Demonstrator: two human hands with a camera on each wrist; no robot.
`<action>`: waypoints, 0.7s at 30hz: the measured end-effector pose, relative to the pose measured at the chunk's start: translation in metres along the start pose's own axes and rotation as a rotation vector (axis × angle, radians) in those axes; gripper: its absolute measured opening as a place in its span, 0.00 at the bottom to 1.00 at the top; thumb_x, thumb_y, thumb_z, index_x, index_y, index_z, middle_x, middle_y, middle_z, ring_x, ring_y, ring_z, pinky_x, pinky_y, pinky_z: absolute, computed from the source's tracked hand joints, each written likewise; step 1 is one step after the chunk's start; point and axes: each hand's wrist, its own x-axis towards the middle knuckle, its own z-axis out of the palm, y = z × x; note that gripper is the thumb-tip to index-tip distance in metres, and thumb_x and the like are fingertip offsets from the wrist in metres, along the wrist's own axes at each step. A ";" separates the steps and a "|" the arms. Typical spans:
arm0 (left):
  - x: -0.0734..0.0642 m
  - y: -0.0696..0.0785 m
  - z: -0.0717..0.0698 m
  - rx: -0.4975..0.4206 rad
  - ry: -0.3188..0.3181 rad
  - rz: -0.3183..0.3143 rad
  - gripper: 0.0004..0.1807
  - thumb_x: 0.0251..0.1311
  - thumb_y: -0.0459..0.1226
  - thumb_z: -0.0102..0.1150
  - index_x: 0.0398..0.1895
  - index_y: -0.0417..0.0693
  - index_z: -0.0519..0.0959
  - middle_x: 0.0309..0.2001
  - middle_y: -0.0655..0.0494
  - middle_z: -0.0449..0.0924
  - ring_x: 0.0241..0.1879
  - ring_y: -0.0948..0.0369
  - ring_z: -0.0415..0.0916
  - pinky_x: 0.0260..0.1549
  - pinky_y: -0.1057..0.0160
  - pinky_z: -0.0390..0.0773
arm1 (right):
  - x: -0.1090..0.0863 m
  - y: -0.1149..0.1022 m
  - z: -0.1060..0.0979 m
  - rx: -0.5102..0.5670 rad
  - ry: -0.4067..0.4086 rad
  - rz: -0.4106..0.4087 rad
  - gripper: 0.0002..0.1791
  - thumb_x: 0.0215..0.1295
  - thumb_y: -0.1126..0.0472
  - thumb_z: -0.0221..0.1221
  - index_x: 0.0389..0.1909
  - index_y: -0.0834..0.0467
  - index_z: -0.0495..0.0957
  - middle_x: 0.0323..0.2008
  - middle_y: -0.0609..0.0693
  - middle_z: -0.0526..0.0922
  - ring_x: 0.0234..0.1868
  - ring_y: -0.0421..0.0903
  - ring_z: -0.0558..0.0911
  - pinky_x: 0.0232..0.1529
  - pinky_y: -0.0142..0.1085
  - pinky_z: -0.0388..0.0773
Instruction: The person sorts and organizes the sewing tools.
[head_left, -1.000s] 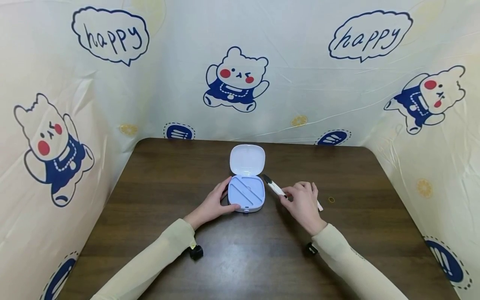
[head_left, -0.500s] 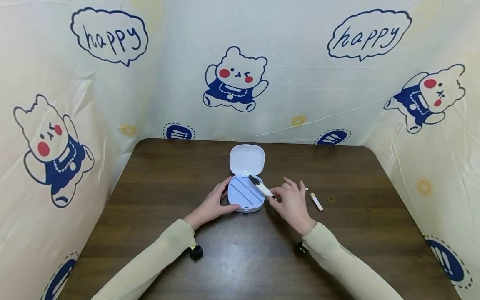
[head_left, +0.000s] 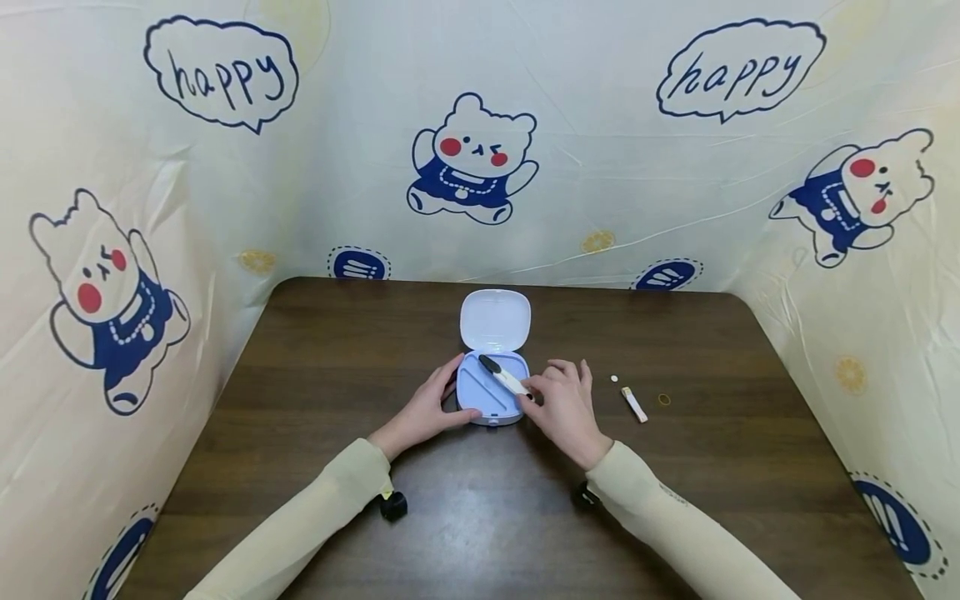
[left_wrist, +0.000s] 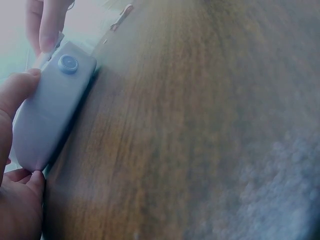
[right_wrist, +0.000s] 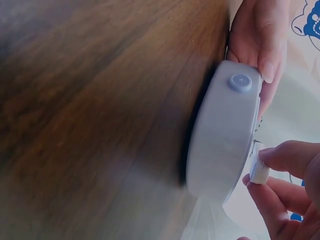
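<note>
A pale blue divided case (head_left: 480, 400) stands on the table with its white lid (head_left: 495, 321) raised at the back. Diagonal ridges split its inside. My left hand (head_left: 426, 407) holds the case at its left side, thumb at the front rim. Between thumb and fingertips, my right hand (head_left: 562, 408) pinches a slim white stick with a black end (head_left: 504, 377). That stick lies slantwise over the right part of the case, black end toward the back. In the right wrist view its white end (right_wrist: 260, 167) shows close above the rim of the case.
Right of my right hand lie a small white round piece (head_left: 614, 378), a short white stick with orange-brown ends (head_left: 633, 405) and a thin yellowish ring (head_left: 663, 400). A patterned cloth (head_left: 480, 250) borders the brown table (head_left: 465, 517) at the back and sides.
My right hand has carried the black-ended stick leftward from beside the case to over it. The small white piece and the short stick have come into full view. My left hand stays put.
</note>
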 end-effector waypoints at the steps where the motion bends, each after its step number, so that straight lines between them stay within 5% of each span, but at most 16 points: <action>1: 0.000 0.000 0.000 0.000 -0.002 -0.003 0.58 0.61 0.45 0.76 0.84 0.42 0.48 0.81 0.41 0.51 0.79 0.50 0.55 0.73 0.53 0.64 | 0.001 -0.001 0.001 -0.003 0.003 -0.004 0.07 0.60 0.58 0.75 0.37 0.55 0.91 0.28 0.49 0.85 0.60 0.60 0.76 0.69 0.76 0.52; 21: -0.001 -0.001 0.001 -0.001 0.004 0.014 0.57 0.61 0.43 0.76 0.84 0.43 0.48 0.81 0.40 0.51 0.79 0.50 0.56 0.73 0.54 0.65 | 0.005 -0.007 0.012 -0.032 0.010 -0.038 0.06 0.61 0.58 0.75 0.37 0.55 0.92 0.28 0.48 0.81 0.55 0.59 0.77 0.70 0.75 0.54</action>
